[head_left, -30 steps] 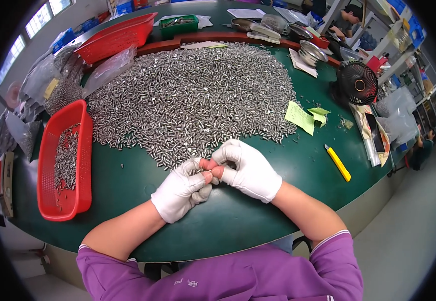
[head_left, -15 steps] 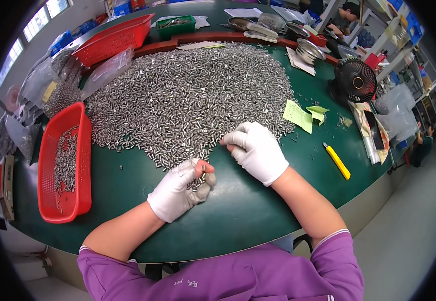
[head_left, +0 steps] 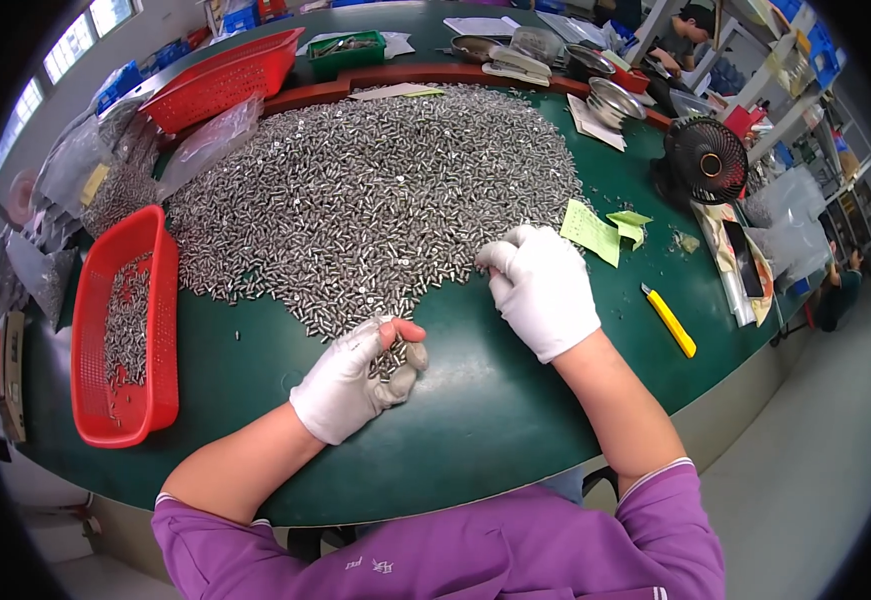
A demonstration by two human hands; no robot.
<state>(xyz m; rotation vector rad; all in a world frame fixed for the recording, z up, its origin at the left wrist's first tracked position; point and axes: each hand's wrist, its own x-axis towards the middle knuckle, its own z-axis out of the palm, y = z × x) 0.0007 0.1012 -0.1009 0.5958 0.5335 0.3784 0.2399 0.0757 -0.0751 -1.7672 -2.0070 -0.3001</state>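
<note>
A wide heap of small silvery metal pins (head_left: 375, 190) covers the far middle of the green table. My left hand (head_left: 350, 385), in a white glove with bare thumb and fingertip showing, is curled round several metal pins (head_left: 388, 362) at the heap's near tip. The white-gloved right hand (head_left: 543, 290) is at the heap's near right edge, thumb and fingers pinched together. Anything between those fingertips is too small or hidden to make out. At the left stands a red perforated basket (head_left: 167, 330) with more pins lying in it.
A yellow utility knife (head_left: 669, 322) lies to the right, near green paper slips (head_left: 590, 232) and a black fan (head_left: 705, 160). Another red basket (head_left: 225, 80) and a green tray (head_left: 347, 60) stand at the back. Filled plastic bags (head_left: 105, 170) sit far left. A person (head_left: 685, 40) works beyond the table.
My right hand has moved right and slightly away from me, farther from the left hand. The left hand's fingers have loosened a little, showing more of the pins in it.
</note>
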